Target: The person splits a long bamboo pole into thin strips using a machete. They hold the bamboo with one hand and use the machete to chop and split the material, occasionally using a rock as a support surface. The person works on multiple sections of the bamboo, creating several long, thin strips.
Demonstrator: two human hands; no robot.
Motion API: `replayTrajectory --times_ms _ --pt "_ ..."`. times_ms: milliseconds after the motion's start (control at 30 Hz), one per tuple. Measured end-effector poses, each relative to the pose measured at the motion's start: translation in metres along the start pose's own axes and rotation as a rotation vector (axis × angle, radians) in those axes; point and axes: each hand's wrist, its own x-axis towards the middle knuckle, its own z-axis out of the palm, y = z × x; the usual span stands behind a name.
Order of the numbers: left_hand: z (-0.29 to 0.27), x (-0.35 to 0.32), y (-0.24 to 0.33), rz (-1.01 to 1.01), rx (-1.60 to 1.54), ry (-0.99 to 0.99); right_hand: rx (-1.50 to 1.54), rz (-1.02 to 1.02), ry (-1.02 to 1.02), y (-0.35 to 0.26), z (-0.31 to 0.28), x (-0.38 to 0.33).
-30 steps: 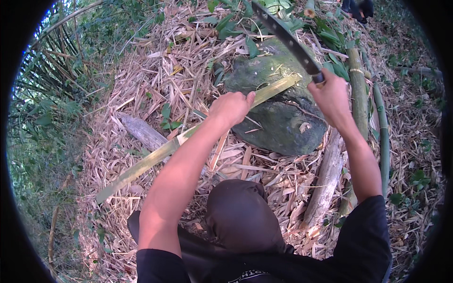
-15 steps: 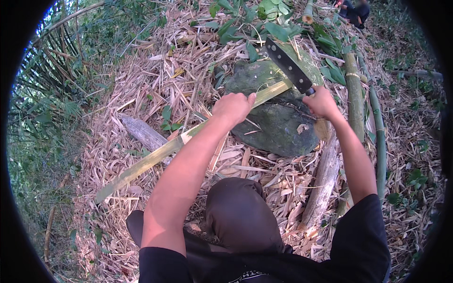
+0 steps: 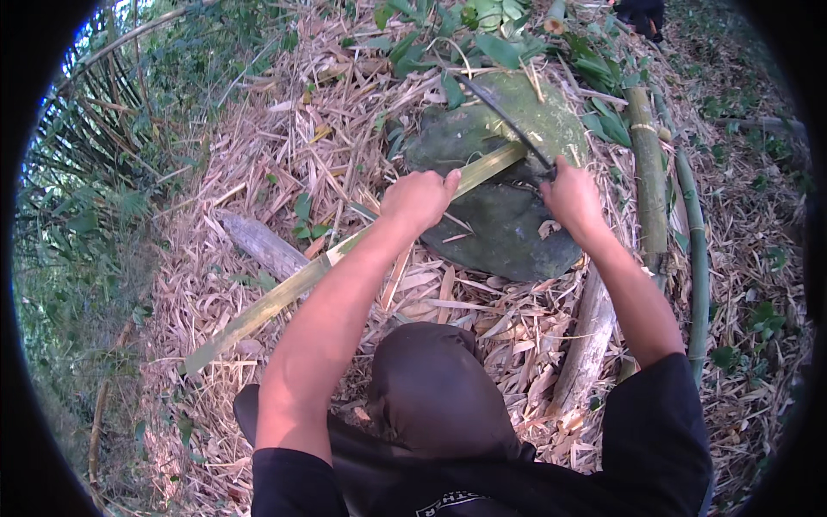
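My left hand (image 3: 419,202) is closed round a long split bamboo strip (image 3: 267,308), near its far end. The strip slants from the lower left up to the right, and its far end rests over a mossy dark green rock (image 3: 508,228). In my right hand (image 3: 572,198) is the dark handle of a cleaver (image 3: 508,122). Its blade is turned nearly edge-down, so only a thin dark line shows. The blade crosses at the strip's far end; whether it touches the bamboo I cannot tell.
Dry bamboo leaves cover the ground. A weathered log (image 3: 263,244) lies left of the rock, another log (image 3: 587,345) to its right. Green bamboo poles (image 3: 644,164) run along the right side. Leafy plants (image 3: 508,47) stand behind the rock. A person in dark clothing (image 3: 642,17) is partly visible far off.
The cleaver has turned from showing its broad face to nearly edge-on, and its tip has moved left. My right hand has shifted slightly left; the left hand and strip have barely moved.
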Motion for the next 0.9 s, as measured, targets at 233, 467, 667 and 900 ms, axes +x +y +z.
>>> replayTrajectory --times_ms 233,467,667,900 --pt "0.009 -0.007 -0.022 0.151 0.015 0.084 0.726 0.213 -0.380 0.016 0.005 0.018" --pt "0.026 -0.018 -0.009 0.379 0.267 0.368 0.421 0.075 -0.001 0.012 -0.014 -0.007" --pt "0.050 -0.021 0.016 0.331 0.709 0.513 0.099 0.030 0.074 0.008 -0.026 -0.001" --pt "0.032 -0.020 0.018 0.248 0.457 0.445 -0.030 0.083 -0.041 0.009 -0.018 -0.006"
